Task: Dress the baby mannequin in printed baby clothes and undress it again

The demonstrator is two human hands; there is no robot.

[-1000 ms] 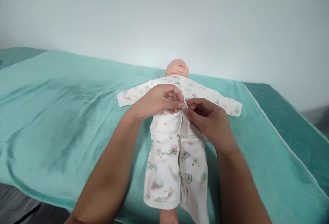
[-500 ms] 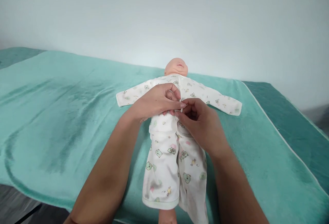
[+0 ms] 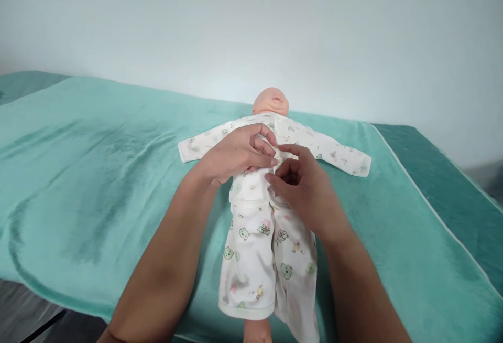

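Note:
A baby doll (image 3: pixel 271 103) lies on its back, dressed in a white long-sleeved shirt (image 3: pixel 251 188) and white trousers (image 3: pixel 251 259) printed with small green bears. My left hand (image 3: pixel 245 151) is at the middle of the chest, thumb and bent fingers closed on the shirt's front edge. Facing it from the right, my right hand (image 3: pixel 301 180) touches the shirt front with its index finger and thumb apart. Part of the front opening is hidden by my fingers. One bare doll foot (image 3: pixel 257 331) sticks out below the left trouser leg.
A light green plush blanket (image 3: pixel 98 175) covers the table under the doll. Darker green cloth (image 3: pixel 436 175) shows along the right side. A pale wall (image 3: pixel 251 28) rises behind the table. Grey floor (image 3: pixel 19 306) is visible at the lower left.
My right index finger has lifted up and away from the thumb, loosening the pinch at the shirt front. My left hand stays at nearly the same spot.

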